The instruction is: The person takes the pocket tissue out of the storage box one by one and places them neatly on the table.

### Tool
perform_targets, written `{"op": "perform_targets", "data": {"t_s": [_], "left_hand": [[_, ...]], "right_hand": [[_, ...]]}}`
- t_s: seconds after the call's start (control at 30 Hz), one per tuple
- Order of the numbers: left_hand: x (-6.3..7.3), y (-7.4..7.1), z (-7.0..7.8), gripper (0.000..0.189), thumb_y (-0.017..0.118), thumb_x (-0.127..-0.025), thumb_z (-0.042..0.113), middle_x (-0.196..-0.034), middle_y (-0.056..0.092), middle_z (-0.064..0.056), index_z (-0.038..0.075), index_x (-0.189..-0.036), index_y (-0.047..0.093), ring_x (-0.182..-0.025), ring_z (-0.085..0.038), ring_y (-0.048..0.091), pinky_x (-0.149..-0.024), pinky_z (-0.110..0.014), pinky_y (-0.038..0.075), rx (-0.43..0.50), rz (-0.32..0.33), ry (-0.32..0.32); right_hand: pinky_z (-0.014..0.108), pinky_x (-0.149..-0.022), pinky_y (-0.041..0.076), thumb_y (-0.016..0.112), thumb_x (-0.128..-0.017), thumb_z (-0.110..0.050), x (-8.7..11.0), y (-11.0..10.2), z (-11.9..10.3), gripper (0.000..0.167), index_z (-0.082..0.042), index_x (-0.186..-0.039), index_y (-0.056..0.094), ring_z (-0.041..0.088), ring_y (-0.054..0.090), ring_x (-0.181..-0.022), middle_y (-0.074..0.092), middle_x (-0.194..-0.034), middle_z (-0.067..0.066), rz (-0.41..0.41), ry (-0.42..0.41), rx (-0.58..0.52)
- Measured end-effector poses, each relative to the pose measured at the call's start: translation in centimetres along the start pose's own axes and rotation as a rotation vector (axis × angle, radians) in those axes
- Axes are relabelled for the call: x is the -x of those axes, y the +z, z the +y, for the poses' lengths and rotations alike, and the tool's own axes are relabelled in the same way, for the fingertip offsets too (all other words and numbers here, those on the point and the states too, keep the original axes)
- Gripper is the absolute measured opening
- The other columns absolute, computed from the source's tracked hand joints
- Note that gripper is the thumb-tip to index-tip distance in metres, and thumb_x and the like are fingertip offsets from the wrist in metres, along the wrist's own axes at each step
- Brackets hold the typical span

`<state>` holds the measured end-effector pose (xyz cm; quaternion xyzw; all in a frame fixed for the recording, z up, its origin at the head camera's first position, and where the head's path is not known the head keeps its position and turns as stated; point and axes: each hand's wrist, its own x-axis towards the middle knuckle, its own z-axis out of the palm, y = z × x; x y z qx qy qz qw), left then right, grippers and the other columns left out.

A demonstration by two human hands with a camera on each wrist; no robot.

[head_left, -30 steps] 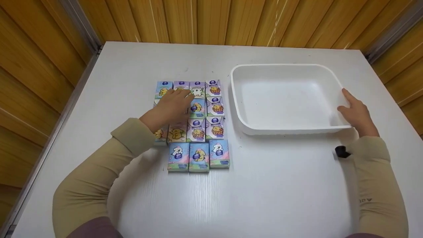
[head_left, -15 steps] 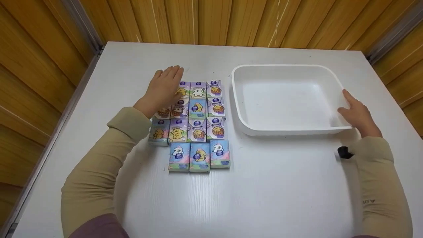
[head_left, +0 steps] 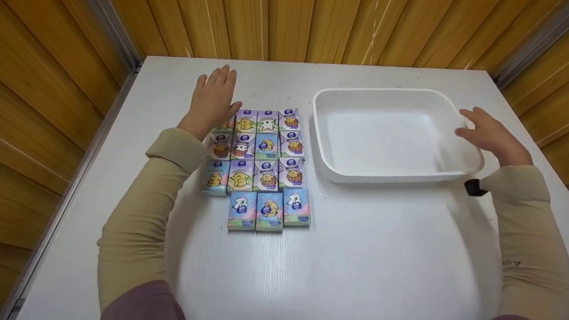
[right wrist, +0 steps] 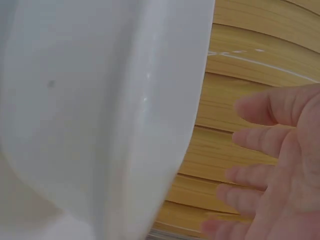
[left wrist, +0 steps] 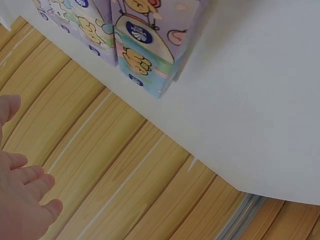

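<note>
Several small tissue packs (head_left: 266,146) with cartoon dogs lie face up in rows left of the table's middle. My left hand (head_left: 211,100) hovers over the far left corner of these rows, fingers extended and nothing held. It partly covers the far left pack (head_left: 225,126). In the left wrist view, the left hand (left wrist: 25,190) is apart from the packs (left wrist: 150,35). My right hand (head_left: 493,133) is beside the right end of a white plastic tub (head_left: 386,174), fingers spread. A gap shows between the right hand (right wrist: 280,165) and the tub (right wrist: 155,100) in the right wrist view.
The white table (head_left: 364,253) holds the packs and the tub side by side, with a narrow strip of tabletop between them. Wood-look panels (head_left: 284,31) stand behind the table and at both sides. A small black piece (head_left: 475,187) sits at the right cuff.
My left hand has risen off the packs and moved away toward the table's far edge, uncovering most of them. The right hand has let go of the tub's rim and drawn back.
</note>
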<state>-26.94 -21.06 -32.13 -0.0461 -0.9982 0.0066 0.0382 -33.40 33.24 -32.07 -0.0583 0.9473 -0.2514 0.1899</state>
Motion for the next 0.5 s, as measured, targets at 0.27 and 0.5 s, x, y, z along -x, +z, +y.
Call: {"op": "perform_targets", "data": {"t_s": [0.27, 0.5], "left_hand": [[-2.0, -0.8, 2.0, 0.072, 0.039, -0.090, 0.043, -0.149, 0.005, -0.014, 0.006, -0.142, 0.006, -0.137, -0.030, 0.007, -0.109, -0.051, 0.005, 0.004, 0.029, -0.015], [-3.2, -1.5, 3.2, 0.072, 0.035, -0.090, 0.048, -0.149, 0.003, -0.012, 0.008, -0.142, 0.006, -0.137, -0.029, 0.004, -0.109, -0.050, 0.005, -0.008, 0.061, -0.045]], "right_hand": [[0.068, -0.096, 0.001, 0.034, -0.090, -0.045, -0.4, -1.1, -4.4, 0.071, -0.010, -0.142, 0.001, 0.044, -0.014, -0.130, -0.020, -0.145, 0.015, -0.003, -0.065, 0.042], [0.066, -0.098, 0.001, 0.035, -0.091, -0.044, -1.4, -1.0, -8.5, 0.070, -0.012, -0.143, 0.001, 0.040, -0.014, -0.132, -0.021, -0.146, 0.010, 0.009, -0.116, 0.057]]}}
